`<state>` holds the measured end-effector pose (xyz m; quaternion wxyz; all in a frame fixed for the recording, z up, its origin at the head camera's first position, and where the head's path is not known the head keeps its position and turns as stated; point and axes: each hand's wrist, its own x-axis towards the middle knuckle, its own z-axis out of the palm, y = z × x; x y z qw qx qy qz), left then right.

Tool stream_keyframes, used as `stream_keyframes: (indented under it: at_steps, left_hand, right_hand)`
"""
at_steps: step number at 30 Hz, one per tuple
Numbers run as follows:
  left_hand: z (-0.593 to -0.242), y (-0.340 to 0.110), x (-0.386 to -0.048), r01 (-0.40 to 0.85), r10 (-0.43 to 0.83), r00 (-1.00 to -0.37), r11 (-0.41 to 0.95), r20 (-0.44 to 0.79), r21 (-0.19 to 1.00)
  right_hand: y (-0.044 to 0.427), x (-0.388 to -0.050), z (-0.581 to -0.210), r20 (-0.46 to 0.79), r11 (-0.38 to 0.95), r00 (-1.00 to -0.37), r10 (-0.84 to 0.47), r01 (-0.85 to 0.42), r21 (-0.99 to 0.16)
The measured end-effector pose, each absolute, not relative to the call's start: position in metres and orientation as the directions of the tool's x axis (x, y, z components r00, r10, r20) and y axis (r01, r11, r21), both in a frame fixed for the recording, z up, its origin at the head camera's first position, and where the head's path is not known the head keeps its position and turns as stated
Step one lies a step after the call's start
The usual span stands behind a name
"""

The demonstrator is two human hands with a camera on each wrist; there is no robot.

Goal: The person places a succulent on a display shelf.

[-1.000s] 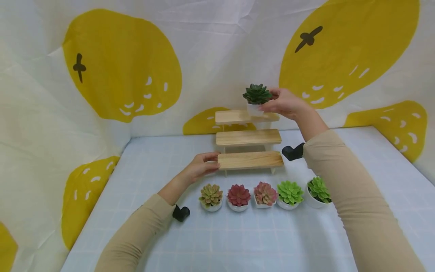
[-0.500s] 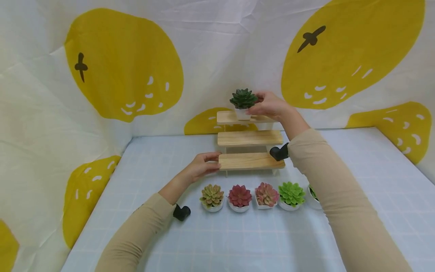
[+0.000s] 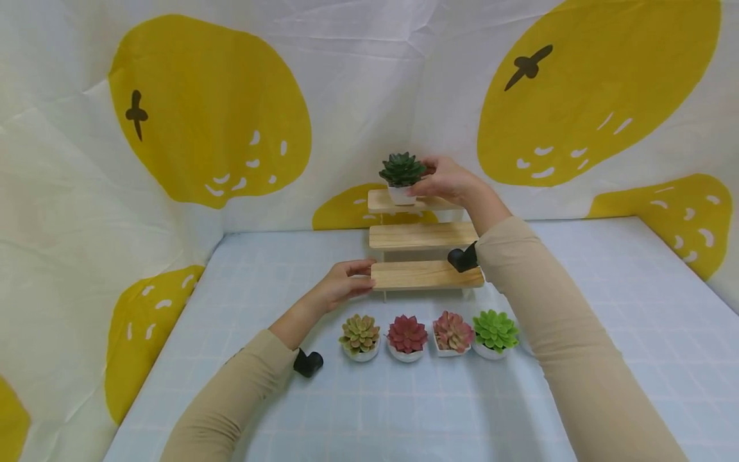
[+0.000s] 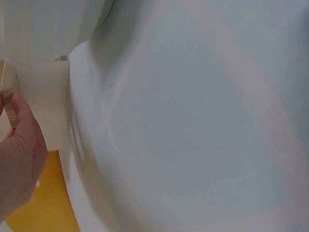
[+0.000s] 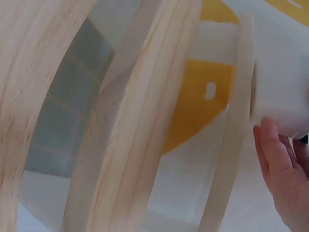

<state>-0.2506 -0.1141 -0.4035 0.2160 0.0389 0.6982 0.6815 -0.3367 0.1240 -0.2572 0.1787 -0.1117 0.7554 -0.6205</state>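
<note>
A three-tier wooden stand (image 3: 424, 237) stands near the back cloth. The left hand (image 3: 340, 285) pinches the left end of its lowest board; in the left wrist view that hand (image 4: 21, 154) has thumb and fingers on the board end (image 4: 8, 82). At the top tier's left part, the right hand (image 3: 447, 181) holds the white pot of a dark green succulent (image 3: 402, 170) from its right side. In the right wrist view the right hand's (image 5: 285, 169) fingertips touch the white pot (image 5: 280, 96) by the top board (image 5: 234, 130).
In front of the stand are a yellowish succulent (image 3: 360, 335), a dark red one (image 3: 407, 336), a pink one (image 3: 453, 332) and a bright green one (image 3: 495, 332). A white pot beside them is mostly behind the right sleeve (image 3: 554, 301). A patterned cloth (image 3: 369, 77) hangs behind.
The right hand has moved left and slightly down with the dark green succulent, from above the top tier's right part to its left part. The left hand has kept its place on the lowest board.
</note>
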Motion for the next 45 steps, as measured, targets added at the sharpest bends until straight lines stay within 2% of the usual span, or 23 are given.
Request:
stream_keyframes:
  at_steps: [7,26,32,45]
  left_hand:
    - [-0.403,-0.114,-0.249,-0.253,0.353,-0.899,0.07,-0.261,0.965]
    - [-0.406,-0.113,-0.248,-0.28,0.334,-0.902,0.03,-0.274,0.959]
    - [-0.405,-0.113,-0.249,-0.275,0.335,-0.903,0.027,-0.268,0.961]
    - [-0.404,-0.112,-0.249,-0.302,0.316,-0.904,0.005,-0.289,0.953]
  right_hand:
    - [0.117,-0.338,-0.265,-0.095,0.239,-0.923,-0.373,0.003,-0.971]
    - [0.112,-0.337,-0.273,-0.075,0.172,-0.921,-0.381,0.009,-0.985]
    - [0.112,-0.339,-0.273,-0.08,0.202,-0.923,-0.376,0.003,-0.979]
    - [0.135,-0.333,-0.262,-0.041,0.187,-0.907,-0.42,-0.042,-0.981]
